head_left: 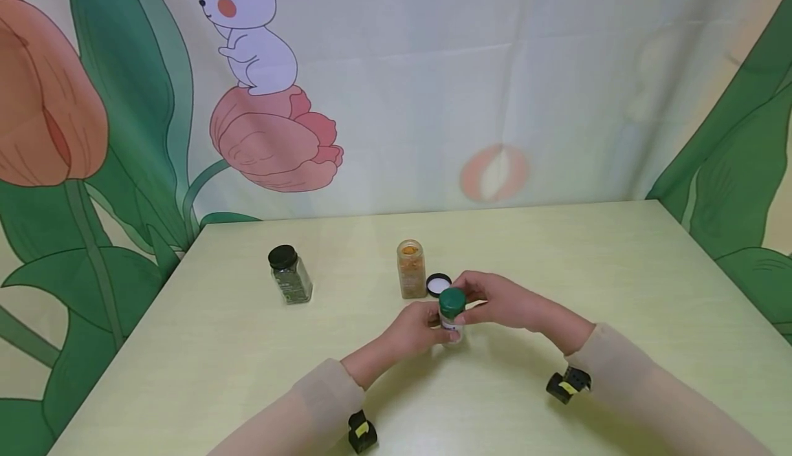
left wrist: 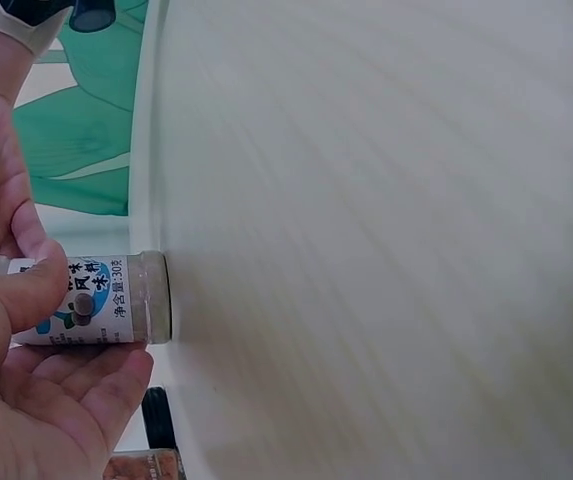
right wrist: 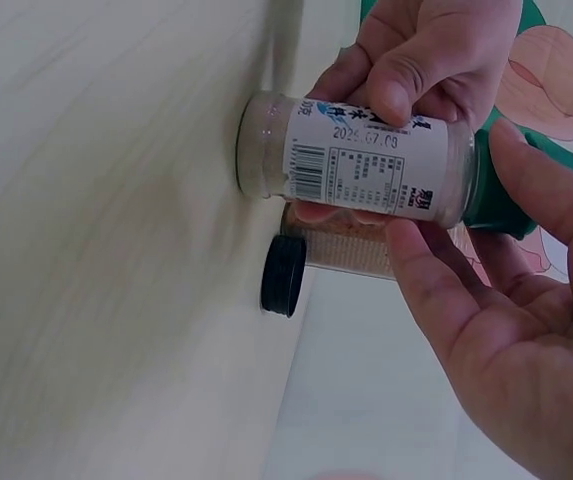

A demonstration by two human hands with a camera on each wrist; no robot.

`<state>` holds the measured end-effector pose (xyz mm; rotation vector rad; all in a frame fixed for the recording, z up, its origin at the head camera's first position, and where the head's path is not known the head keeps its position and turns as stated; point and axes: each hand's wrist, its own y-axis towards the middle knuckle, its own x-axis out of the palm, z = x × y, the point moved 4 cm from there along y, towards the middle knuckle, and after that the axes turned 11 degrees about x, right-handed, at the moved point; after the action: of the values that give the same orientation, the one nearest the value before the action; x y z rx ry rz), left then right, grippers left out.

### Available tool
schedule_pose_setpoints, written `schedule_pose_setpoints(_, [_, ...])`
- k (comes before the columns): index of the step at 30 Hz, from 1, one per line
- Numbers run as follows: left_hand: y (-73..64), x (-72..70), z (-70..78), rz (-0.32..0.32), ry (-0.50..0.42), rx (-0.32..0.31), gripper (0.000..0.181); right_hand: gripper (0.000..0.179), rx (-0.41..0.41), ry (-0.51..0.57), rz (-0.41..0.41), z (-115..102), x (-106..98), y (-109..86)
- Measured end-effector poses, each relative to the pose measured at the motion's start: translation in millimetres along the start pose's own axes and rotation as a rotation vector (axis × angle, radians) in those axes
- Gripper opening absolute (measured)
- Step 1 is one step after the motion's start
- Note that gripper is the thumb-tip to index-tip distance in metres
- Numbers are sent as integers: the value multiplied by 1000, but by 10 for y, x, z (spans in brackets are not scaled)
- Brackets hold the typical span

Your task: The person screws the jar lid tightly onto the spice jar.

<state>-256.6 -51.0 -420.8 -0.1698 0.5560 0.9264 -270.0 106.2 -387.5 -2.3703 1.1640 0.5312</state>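
The left hand (head_left: 416, 329) comes in from the near left, forearm low over the surface (head_left: 619, 277), and its fingers (left wrist: 36, 290) curl round the labelled body of a small jar (left wrist: 106, 300), thumb pressed on the label. The jar stands upright, its base on the surface, between both hands. The right hand (head_left: 504, 301) reaches in from the near right with the wrist bent inward; its fingers (right wrist: 426, 270) are curled about the green cap (head_left: 452, 301) at the top of the jar, though the exact contact on the cap is hard to make out.

Just beyond the fingers lies a loose black lid (head_left: 438, 283), white inside up, and beside it an open jar of orange contents (head_left: 411, 268). Well to the left stands a black-capped jar (head_left: 289, 275). In the wrist views the green cap is mostly hidden by fingers.
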Motion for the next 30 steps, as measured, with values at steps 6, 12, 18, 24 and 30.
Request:
schedule_pose_setpoints(6, [-9, -13, 13, -3, 12, -5, 19, 31, -24, 0, 38, 12, 24, 1])
schedule_pose_setpoints(12, [-3, -9, 14, 2, 4, -24, 19, 31, -17, 49, 62, 27, 52, 5])
schedule_pose_setpoints(18, [-5, -2, 11, 7, 11, -3, 19, 31, -34, 64, 79, 21, 70, -9])
schedule_pose_setpoints(24, [1, 3, -9, 13, 4, 3, 17, 30, -44, 71, 96, 10, 79, -17])
schedule_pose_setpoints(30, [-2, 1, -15, 13, 2, 10, 18, 31, -39, 74, 111, 27, 89, -12])
